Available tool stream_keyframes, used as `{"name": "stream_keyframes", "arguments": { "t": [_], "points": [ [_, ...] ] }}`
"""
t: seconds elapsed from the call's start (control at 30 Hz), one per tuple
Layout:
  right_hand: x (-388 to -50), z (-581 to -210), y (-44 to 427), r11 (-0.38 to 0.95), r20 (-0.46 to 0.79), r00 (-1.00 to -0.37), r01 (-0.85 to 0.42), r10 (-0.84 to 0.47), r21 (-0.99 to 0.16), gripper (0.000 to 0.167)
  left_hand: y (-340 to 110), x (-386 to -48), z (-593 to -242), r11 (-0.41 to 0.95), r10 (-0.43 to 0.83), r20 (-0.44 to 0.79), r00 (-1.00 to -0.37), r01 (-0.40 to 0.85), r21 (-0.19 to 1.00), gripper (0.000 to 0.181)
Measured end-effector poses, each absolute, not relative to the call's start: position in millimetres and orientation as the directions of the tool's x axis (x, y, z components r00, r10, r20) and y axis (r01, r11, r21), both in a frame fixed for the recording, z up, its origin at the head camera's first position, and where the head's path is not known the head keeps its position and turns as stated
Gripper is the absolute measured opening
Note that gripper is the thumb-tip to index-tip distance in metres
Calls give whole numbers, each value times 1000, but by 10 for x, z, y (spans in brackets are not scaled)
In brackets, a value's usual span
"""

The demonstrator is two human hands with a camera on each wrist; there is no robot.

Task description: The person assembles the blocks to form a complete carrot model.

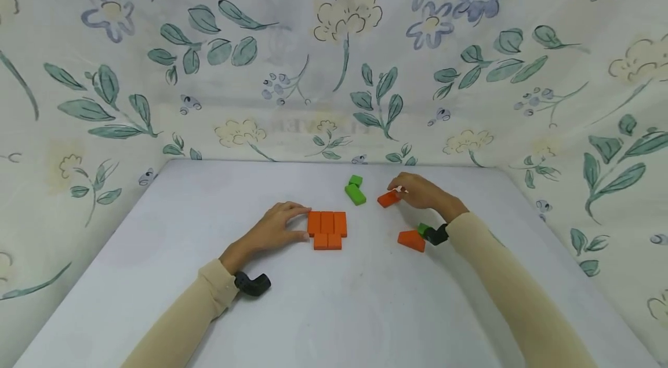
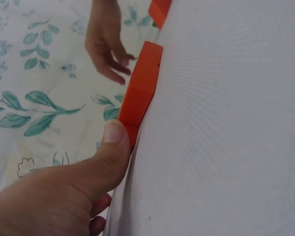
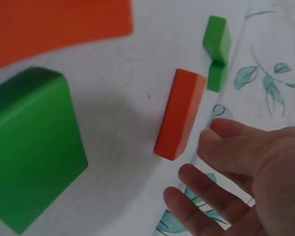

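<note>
1. Loosely parted, the right hand (image 1: 417, 189)'s fingers (image 3: 214, 191) hold nothing, just beside the loose orange block (image 3: 181, 114).
2. The left hand (image 1: 268, 232) touches the orange cluster (image 1: 327, 224) with its thumb (image 2: 110, 155) at the near-left edge, forefinger by the far-left corner, fingers relaxed.
3. Within the cluster, three pieces sit side by side; two more meet their near edge.
4. Beyond, two green blocks (image 1: 355, 194) touch each other, between cluster and loose block, slightly farther back.
5. Nearer, an orange wedge (image 1: 411, 241) lies beside another green piece (image 1: 423, 229), part hidden behind the black wrist camera (image 1: 437, 234).
6. White worktop (image 1: 360, 310) separates cluster from wedge and stretches broadly nearside; flowered cloth (image 1: 292, 107) stands behind its far edge.
</note>
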State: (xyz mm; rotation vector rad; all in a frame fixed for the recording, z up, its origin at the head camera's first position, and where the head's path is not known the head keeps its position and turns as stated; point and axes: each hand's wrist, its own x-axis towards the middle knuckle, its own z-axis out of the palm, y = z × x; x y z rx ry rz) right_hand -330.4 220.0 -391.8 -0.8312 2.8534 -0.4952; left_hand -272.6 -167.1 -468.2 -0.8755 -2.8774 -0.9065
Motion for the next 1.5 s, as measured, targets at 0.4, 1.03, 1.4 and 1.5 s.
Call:
{"name": "stream_keyframes", "arguments": {
  "t": [0.4,1.03,1.4,1.5],
  "points": [
    [-3439,-3960,2201,850,-215,-849,-397,-484,-345,30,-1687,-2686,-4671,687,493,158,-855,495,532,66],
    [-3437,-3946,2297,851,-229,-842,-400,-487,-340,27,-1666,-2679,-4662,674,500,176,-848,509,536,66],
    [-3455,-3996,2305,849,-219,-845,-399,-487,-346,27,-1665,-2678,-4654,682,498,171,-850,506,529,66],
    [-3461,-4001,2304,849,-219,-846,-396,-486,-351,28,-1662,-2676,-4648,684,499,170,-850,506,524,65]
  ]
}}
